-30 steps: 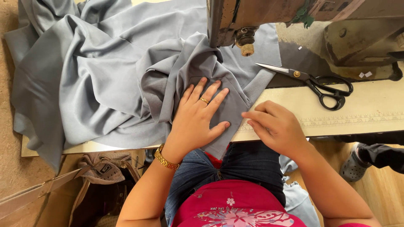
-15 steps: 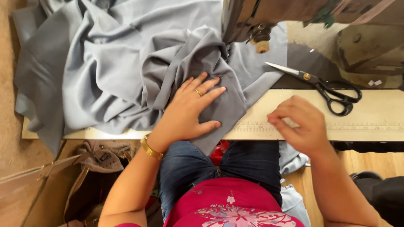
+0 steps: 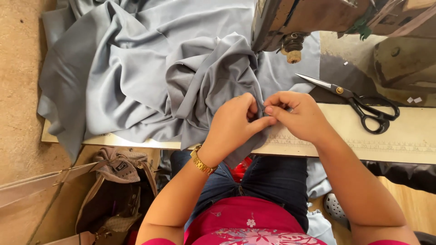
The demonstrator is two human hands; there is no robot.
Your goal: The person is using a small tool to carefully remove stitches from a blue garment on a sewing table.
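Both the left hand (image 3: 234, 122) and right hand (image 3: 295, 115) pinch the soft grey cloth (image 3: 154, 77) at the counter's (image 3: 399, 145) front edge, and should probably hold its fold tight and even.

Pretty cramped around the needle end, more room on the right.

The cloth (image 3: 150, 77) is heaped over the whole left and middle of the table (image 3: 408, 145), folds piled high, so nothing slides through there without pushing fabric. Sewing machine (image 3: 318, 18) blocks the top right, its knob (image 3: 293, 50) hanging just above the hands. Left hand (image 3: 236, 124) and right hand (image 3: 297, 115) are pinched together at the near edge, filling that spot. Scissors (image 3: 359, 102) lie to the right; between them and the right hand there's a bare strip, and the table edge below the scissors is open too.
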